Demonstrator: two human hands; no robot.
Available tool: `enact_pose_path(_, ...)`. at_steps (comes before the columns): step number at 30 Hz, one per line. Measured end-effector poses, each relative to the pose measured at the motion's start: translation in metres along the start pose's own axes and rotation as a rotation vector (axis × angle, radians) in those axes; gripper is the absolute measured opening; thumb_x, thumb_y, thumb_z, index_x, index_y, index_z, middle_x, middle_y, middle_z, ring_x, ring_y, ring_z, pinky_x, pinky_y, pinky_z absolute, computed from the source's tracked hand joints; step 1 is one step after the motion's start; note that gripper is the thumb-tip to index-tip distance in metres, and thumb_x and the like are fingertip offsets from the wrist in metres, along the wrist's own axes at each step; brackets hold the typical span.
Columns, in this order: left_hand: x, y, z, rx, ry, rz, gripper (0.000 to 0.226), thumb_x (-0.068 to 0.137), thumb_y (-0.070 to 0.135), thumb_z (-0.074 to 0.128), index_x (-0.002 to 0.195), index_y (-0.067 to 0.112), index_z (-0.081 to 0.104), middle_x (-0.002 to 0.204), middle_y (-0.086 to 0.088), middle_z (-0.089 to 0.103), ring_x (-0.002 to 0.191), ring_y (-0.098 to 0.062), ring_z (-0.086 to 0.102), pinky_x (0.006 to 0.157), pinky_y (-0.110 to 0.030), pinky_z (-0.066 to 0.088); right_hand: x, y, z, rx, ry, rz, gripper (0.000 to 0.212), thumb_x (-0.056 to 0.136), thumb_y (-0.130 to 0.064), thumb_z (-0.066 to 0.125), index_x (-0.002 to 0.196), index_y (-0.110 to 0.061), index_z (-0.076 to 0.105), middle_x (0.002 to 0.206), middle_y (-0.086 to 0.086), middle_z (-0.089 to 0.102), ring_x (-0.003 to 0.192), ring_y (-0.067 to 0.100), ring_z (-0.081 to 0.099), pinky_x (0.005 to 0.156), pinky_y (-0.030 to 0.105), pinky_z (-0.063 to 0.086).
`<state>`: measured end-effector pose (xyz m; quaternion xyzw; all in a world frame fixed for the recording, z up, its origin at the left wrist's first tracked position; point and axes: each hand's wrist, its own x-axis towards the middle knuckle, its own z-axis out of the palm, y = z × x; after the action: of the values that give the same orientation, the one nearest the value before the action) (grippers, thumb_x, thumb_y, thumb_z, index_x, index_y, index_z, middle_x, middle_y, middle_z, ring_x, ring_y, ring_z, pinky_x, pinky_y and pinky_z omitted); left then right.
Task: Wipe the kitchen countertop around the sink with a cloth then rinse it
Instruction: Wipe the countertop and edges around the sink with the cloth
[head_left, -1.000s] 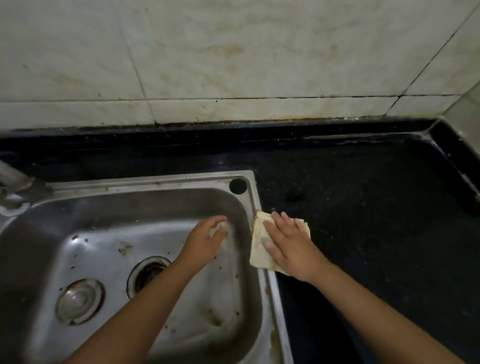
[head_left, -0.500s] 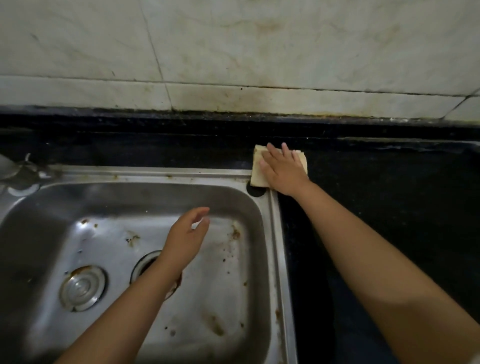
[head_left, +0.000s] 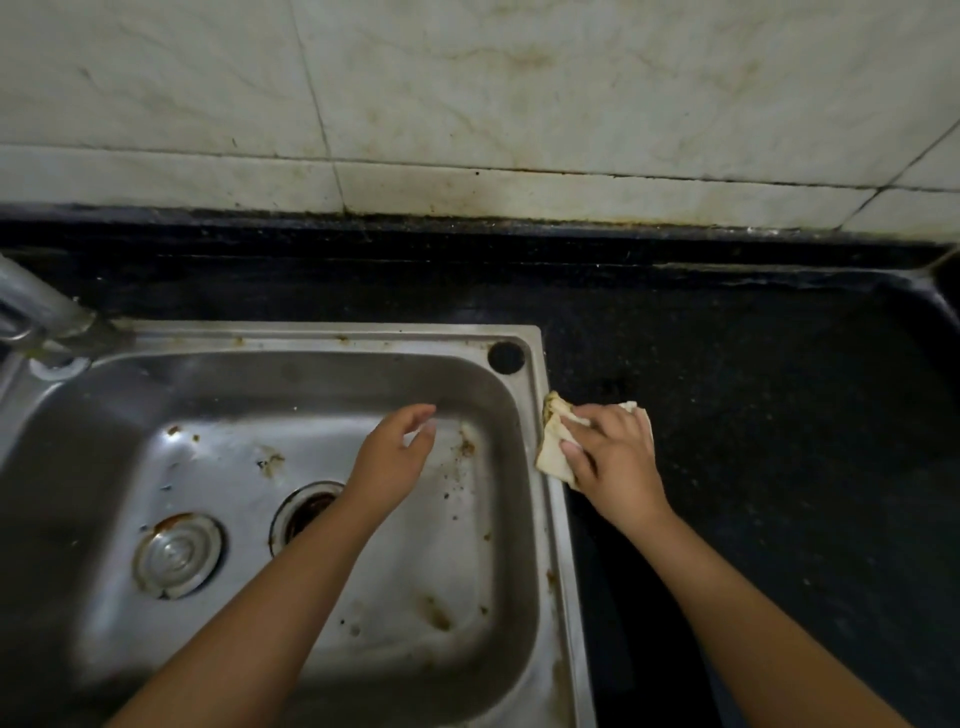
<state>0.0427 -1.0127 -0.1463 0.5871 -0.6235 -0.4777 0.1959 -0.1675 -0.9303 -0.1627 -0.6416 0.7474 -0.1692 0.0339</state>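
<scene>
A: Head view, the only one. Where is the cloth?

B: The cloth (head_left: 558, 451) lies on the black table (head_left: 753, 441), touching the sink's right rim (head_left: 551, 499), at about 3 o'clock from the basin's middle. The right hand (head_left: 615, 460) rests on top of it, its fingers (head_left: 576, 451) bent over the crumpled fabric and pressing it down; they seem to hold it lightly. The left hand (head_left: 392, 457) hovers over the sink (head_left: 311, 519), fingers loosely curled and relaxed, holding nothing.

A: And the relation the next stroke turns on?

B: The cloth pokes out from under the right hand towards 9 o'clock, against the rim. Its long axis runs roughly 12 to 6, parallel to that rim. The right hand is on it; the left is well apart, across the basin wall. My guess is the wiping carries on along the rim seam, and rinsing is not yet begun.

A: Materials?

B: The cloth is pale, soft and bunched, with a dark soiled patch at its far corner. The table is dark speckled stone, smooth. The sink is brushed steel with brown stains, a drain (head_left: 306, 512) and a round strainer (head_left: 176, 553). A metal tap (head_left: 44, 306) stands at 10 o'clock, before stained marble-look wall tiles (head_left: 467, 104).
</scene>
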Motion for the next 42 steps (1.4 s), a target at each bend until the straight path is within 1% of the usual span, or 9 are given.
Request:
enact_pose_path(8, -0.025, -0.043, -0.075, 0.088, -0.053, -0.003, 0.035, 0.095, 0.011, 0.044, 0.130, 0.009, 0.048, 0.137, -0.008, 0.047, 0.128, -0.021, 0.041, 0.104, -0.027, 0.031, -0.020, -0.087, -0.008, 0.243, 0.308, 0.056, 0.031, 0.086, -0.026, 0.046, 0.103, -0.010, 0.066, 0.096, 0.014, 0.064, 0.089, 0.015, 0.045, 0.086, 0.037, 0.037)
enact_pose_path(17, -0.025, -0.118, -0.216, 0.332, 0.136, 0.148, 0.035, 0.088, 0.002, 0.054, 0.123, 0.005, 0.055, 0.129, -0.016, 0.052, 0.123, -0.031, 0.045, 0.102, -0.029, 0.031, -0.001, -0.267, 0.056, 0.711, 0.075, 0.279, 0.062, 0.079, -0.051, 0.032, 0.107, -0.008, 0.067, 0.108, -0.004, 0.050, 0.106, 0.016, 0.049, 0.085, 0.005, 0.032)
enact_pose_path(20, -0.011, -0.119, -0.249, 0.408, 0.251, 0.244, 0.038, 0.085, 0.001, 0.058, 0.123, 0.000, 0.054, 0.130, -0.021, 0.050, 0.122, -0.036, 0.044, 0.101, -0.031, 0.028, 0.006, -0.299, 0.077, 0.748, 0.052, 0.289, 0.060, 0.082, -0.050, 0.034, 0.111, -0.009, 0.065, 0.109, -0.006, 0.049, 0.102, 0.006, 0.048, 0.085, -0.004, 0.030)
enact_pose_path(23, 0.002, -0.110, -0.265, 0.447, 0.267, 0.332, 0.046, 0.084, 0.000, 0.058, 0.130, -0.001, 0.048, 0.137, -0.023, 0.043, 0.127, -0.037, 0.039, 0.105, -0.033, 0.027, 0.016, -0.313, 0.086, 0.788, 0.052, 0.310, 0.035, 0.092, -0.031, 0.044, 0.112, -0.008, 0.064, 0.106, -0.005, 0.051, 0.095, -0.008, 0.046, 0.080, -0.007, 0.029)
enact_pose_path(29, 0.023, -0.102, -0.271, 0.440, 0.188, 0.316, 0.055, 0.090, 0.010, 0.051, 0.141, 0.007, 0.031, 0.149, -0.012, 0.027, 0.139, -0.024, 0.023, 0.111, -0.026, 0.018, 0.032, -0.324, 0.083, 0.899, 0.127, 0.384, 0.021, 0.096, -0.012, 0.044, 0.093, -0.026, 0.059, 0.089, -0.019, 0.055, 0.089, -0.002, 0.052, 0.075, 0.005, 0.040)
enact_pose_path(32, 0.019, -0.104, -0.267, 0.513, 0.168, 0.339, 0.054, 0.088, 0.010, 0.055, 0.139, 0.007, 0.037, 0.148, -0.014, 0.029, 0.137, -0.029, 0.027, 0.109, -0.034, 0.027, 0.028, -0.314, 0.067, 0.896, 0.184, 0.442, 0.025, 0.096, -0.015, 0.045, 0.088, -0.034, 0.058, 0.089, -0.014, 0.058, 0.088, 0.004, 0.055, 0.077, 0.011, 0.043)
enact_pose_path(35, 0.006, -0.098, -0.241, 0.654, 0.096, 0.505, 0.051, 0.077, 0.005, 0.068, 0.126, 0.002, 0.053, 0.135, -0.023, 0.047, 0.123, -0.042, 0.046, 0.097, -0.049, 0.041, 0.007, -0.284, 0.035, 0.834, 0.253, 0.566, 0.016, 0.096, -0.023, 0.045, 0.096, -0.022, 0.061, 0.091, -0.005, 0.060, 0.093, 0.016, 0.057, 0.084, 0.032, 0.047)
enact_pose_path(39, -0.019, -0.065, -0.174, 0.681, -0.236, 0.564, 0.051, 0.096, 0.026, 0.041, 0.144, 0.023, 0.026, 0.156, -0.005, 0.012, 0.143, -0.026, 0.006, 0.115, -0.041, 0.017, -0.027, -0.237, -0.019, 0.647, 0.355, 0.705, 0.025, 0.096, -0.026, 0.043, 0.109, -0.017, 0.062, 0.095, -0.006, 0.061, 0.091, 0.013, 0.059, 0.084, 0.034, 0.050)
enact_pose_path(42, -0.034, -0.033, -0.119, 0.717, -0.365, 0.677, 0.050, 0.098, 0.032, 0.033, 0.146, 0.029, 0.019, 0.157, 0.001, 0.003, 0.144, -0.022, -0.004, 0.115, -0.039, 0.009, -0.051, -0.194, -0.057, 0.339, 0.388, 0.661, 0.027, 0.097, -0.019, 0.043, 0.113, -0.009, 0.063, 0.105, 0.006, 0.063, 0.098, 0.020, 0.057, 0.085, 0.035, 0.044)
